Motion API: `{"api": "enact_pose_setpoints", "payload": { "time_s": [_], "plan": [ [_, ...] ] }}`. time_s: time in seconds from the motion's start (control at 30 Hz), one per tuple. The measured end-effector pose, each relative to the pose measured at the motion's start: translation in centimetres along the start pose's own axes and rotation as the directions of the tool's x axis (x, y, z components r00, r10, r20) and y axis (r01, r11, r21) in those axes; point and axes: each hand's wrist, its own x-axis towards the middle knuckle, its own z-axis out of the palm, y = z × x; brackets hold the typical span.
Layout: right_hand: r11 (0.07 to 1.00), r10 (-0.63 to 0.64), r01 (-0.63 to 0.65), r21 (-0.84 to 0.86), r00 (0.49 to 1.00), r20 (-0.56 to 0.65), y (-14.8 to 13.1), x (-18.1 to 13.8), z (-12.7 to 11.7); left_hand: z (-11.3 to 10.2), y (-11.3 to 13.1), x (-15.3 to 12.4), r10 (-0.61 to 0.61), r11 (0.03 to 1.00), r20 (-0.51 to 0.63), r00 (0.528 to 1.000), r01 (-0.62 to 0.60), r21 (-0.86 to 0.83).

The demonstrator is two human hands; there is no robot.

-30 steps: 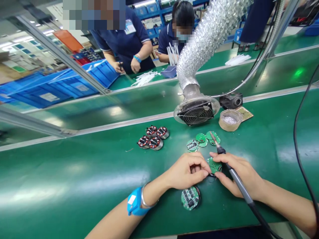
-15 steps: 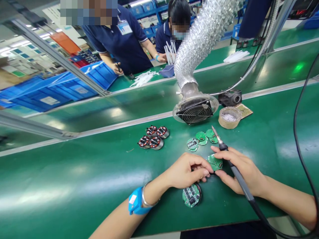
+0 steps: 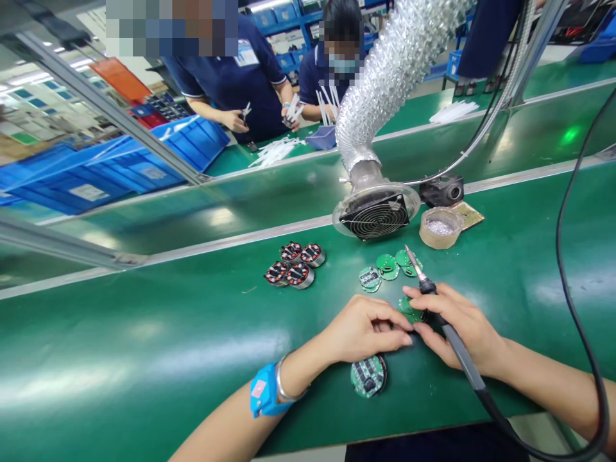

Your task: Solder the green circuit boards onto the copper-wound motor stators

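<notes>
My left hand [image 3: 360, 330] is curled, its fingertips pinching a small round green circuit board [image 3: 409, 307] on the green belt. My right hand [image 3: 457, 327] meets it from the right, touching the same board while a soldering iron [image 3: 436, 307] lies gripped across its fingers, tip pointing up and away. Just below my left hand lies another round board with dark components [image 3: 368, 376]. Three loose green boards [image 3: 387, 267] rest a little beyond the iron's tip. A blue wrist strap [image 3: 264, 391] is on my left wrist.
A cluster of round wound coils [image 3: 294, 264] sits to the left. A silver fume duct with a fan grille [image 3: 376, 217], a tape roll holding solder bits [image 3: 439, 228] and a black holder [image 3: 443, 190] stand behind. Two people work across the far belt beside blue bins [image 3: 120, 163].
My right hand has tilted the small board down flatter, so less of it shows between my fingers. The people across the belt have moved their hands.
</notes>
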Motion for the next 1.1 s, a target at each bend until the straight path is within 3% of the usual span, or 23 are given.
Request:
{"api": "enact_pose_setpoints", "payload": {
  "time_s": [0.17, 0.3, 0.43, 0.6, 0.73, 0.83, 0.9, 1.0, 1.1],
  "plan": [
    [1.0, 0.004, -0.003, 0.031, 0.999, -0.036, -0.5, 0.2, -0.4, 0.6, 0.1, 0.5, -0.133, 0.987, -0.03, 0.991, 0.129, -0.098],
    [0.996, -0.071, 0.077, 0.043, 0.99, -0.125, -1.3, 1.4, -0.8, 0.9, 0.6, 0.8, -0.094, 0.995, -0.101, 0.99, 0.097, 0.023],
    [0.996, -0.094, 0.091, -0.027, 0.987, -0.129, -1.5, 2.1, -0.9, 1.0, 0.8, 0.6, -0.057, 0.997, -0.128, 0.99, 0.064, 0.047],
    [0.994, -0.065, 0.068, -0.09, 0.997, 0.039, -1.0, 0.8, -0.6, 1.6, 0.0, 0.0, 0.035, 0.996, -0.247, 0.968, -0.015, 0.083],
    [0.959, -0.125, 0.157, -0.236, 0.981, 0.146, -1.3, 0.2, -0.8, 2.1, -0.2, -0.1, 0.078, 0.99, -0.324, 0.943, -0.035, 0.136],
    [0.961, -0.142, 0.166, -0.222, 0.982, 0.121, -1.3, 0.1, -1.4, 2.2, 0.1, 0.1, 0.123, 0.977, -0.319, 0.94, -0.059, 0.203],
    [0.978, -0.084, 0.101, -0.184, 0.992, 0.099, -1.1, 0.0, -2.1, 2.0, 0.4, 0.2, 0.18, 0.96, -0.307, 0.934, -0.099, 0.263],
    [0.993, 0.019, -0.023, -0.117, 0.999, -0.033, -1.2, -0.4, -3.5, 1.8, 0.6, 0.3, 0.255, 0.924, -0.286, 0.924, -0.145, 0.355],
    [0.998, 0.053, -0.058, -0.04, 0.992, -0.11, -1.9, -0.5, -5.3, 1.6, 0.5, 0.4, 0.292, 0.904, -0.26, 0.92, -0.177, 0.389]
  ]
}}
